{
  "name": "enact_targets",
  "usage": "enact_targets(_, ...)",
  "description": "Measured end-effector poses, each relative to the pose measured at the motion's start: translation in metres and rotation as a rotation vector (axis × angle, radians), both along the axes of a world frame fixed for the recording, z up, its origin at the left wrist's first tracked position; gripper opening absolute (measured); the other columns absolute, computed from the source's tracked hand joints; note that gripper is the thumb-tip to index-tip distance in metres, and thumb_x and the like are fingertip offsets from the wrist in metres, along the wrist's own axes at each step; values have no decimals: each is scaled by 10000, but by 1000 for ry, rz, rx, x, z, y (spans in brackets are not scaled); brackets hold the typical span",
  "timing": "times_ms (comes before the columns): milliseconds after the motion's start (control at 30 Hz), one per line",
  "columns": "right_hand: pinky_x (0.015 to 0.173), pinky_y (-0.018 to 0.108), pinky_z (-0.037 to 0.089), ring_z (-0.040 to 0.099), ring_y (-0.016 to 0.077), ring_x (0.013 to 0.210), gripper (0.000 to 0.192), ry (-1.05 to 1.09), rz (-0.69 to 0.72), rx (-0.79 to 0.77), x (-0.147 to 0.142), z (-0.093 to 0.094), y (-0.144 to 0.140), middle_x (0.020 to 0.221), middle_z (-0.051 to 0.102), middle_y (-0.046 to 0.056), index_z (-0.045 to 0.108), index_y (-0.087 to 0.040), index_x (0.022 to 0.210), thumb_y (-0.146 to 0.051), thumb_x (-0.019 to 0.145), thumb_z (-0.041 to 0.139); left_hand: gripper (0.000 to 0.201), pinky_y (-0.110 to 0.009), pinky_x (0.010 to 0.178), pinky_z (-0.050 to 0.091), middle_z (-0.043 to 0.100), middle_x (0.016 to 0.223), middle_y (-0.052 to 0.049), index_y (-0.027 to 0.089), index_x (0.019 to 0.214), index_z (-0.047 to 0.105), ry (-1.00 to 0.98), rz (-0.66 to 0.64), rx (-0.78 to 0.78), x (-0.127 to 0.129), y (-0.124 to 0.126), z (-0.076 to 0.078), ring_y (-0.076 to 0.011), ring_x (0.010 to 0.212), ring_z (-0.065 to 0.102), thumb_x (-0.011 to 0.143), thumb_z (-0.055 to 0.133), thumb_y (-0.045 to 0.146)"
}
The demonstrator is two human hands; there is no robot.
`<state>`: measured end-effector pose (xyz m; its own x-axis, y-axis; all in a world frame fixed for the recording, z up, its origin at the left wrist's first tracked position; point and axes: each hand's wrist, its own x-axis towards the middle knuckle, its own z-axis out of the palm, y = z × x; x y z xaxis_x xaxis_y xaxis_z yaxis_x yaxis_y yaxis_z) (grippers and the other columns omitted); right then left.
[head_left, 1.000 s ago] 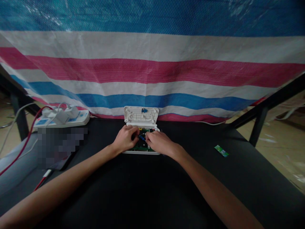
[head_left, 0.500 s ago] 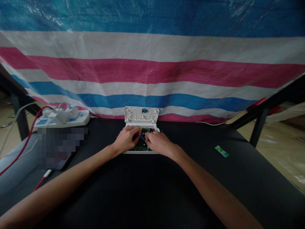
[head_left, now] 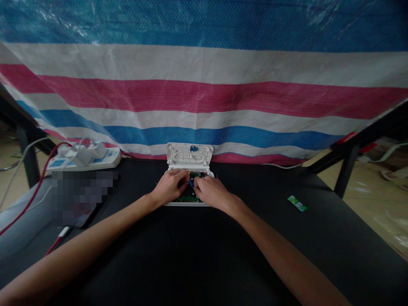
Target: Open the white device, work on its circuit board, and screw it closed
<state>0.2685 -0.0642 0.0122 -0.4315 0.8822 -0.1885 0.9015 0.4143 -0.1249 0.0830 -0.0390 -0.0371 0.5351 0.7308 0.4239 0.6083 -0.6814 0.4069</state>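
Note:
A small white plastic case (head_left: 189, 153) lies open at the far middle of the black table (head_left: 204, 255), its lid tilted up against the striped tarp. Inside the base a green circuit board (head_left: 188, 197) shows between my hands. My left hand (head_left: 168, 188) rests on the left half of the base with fingers curled. My right hand (head_left: 212, 192) covers the right half. The fingertips of both hands meet at a small blue part (head_left: 191, 183) over the board; which hand pinches it is hard to tell.
A white power strip (head_left: 83, 158) with plugs and a red cable (head_left: 38, 182) sits at the far left, beside a blurred patch. A small green packet (head_left: 296, 203) lies to the right. A striped tarp (head_left: 204, 97) hangs behind the table; dark frame legs stand on both sides.
My hands have stayed on the case; the fingertips have drawn slightly closer around the blue part. The view has shifted a little.

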Motion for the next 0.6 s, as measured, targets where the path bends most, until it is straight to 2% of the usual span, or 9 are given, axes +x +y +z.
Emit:
enact_targets(300, 753, 325, 498, 710, 274, 946, 268, -18, -4, 28, -2, -2, 0, 1024, 729, 158, 639, -161, 1079, -242, 975, 405, 102, -281, 687, 442, 593, 772, -4, 193, 891, 567, 20, -43, -4, 0, 1, -2, -163, 724, 557, 837, 573, 108)
enact_targets(600, 688, 312, 490, 716, 258, 850, 230, 77, 1, 138, -1, -9, 2, 937, 745, 130, 659, -170, 1014, -249, 942, 455, 73, -294, 698, 464, 611, 792, -21, 189, 902, 585, 11, 9, -35, 0, 0, 0, -171, 732, 575, 853, 561, 141)
